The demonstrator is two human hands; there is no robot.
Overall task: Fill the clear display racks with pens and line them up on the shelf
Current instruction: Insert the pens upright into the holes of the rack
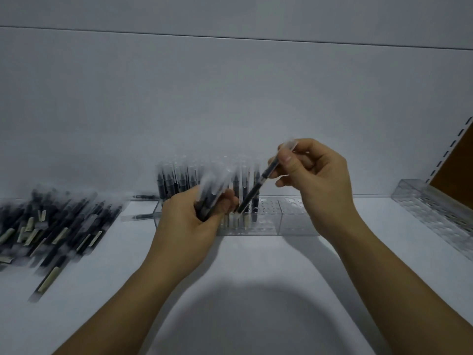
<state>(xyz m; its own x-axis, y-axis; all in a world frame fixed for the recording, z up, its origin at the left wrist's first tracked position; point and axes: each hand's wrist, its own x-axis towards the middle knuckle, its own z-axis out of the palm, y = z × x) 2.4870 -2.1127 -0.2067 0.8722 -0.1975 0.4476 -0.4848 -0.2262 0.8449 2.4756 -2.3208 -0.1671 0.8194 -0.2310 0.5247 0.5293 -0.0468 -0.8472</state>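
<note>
A clear display rack (pixel 289 221) stands on the white shelf (pixel 256 278) in the middle. Its left part holds several upright black pens (pixel 179 180); its right part shows bare holes. My left hand (pixel 189 221) grips a bundle of black pens (pixel 212 196) in front of the rack's left half. My right hand (pixel 314 175) pinches a single black pen (pixel 252 192) near its clear cap. That pen slants down to the left, and its lower tip sits at a hole in the rack's middle.
A heap of loose black pens (pixel 51 226) lies on the shelf at the left. Two single pens (pixel 143 197) lie just left of the rack. A second clear rack (pixel 435 213) stands at the right by a slotted upright (pixel 453 147). A white back wall is close behind.
</note>
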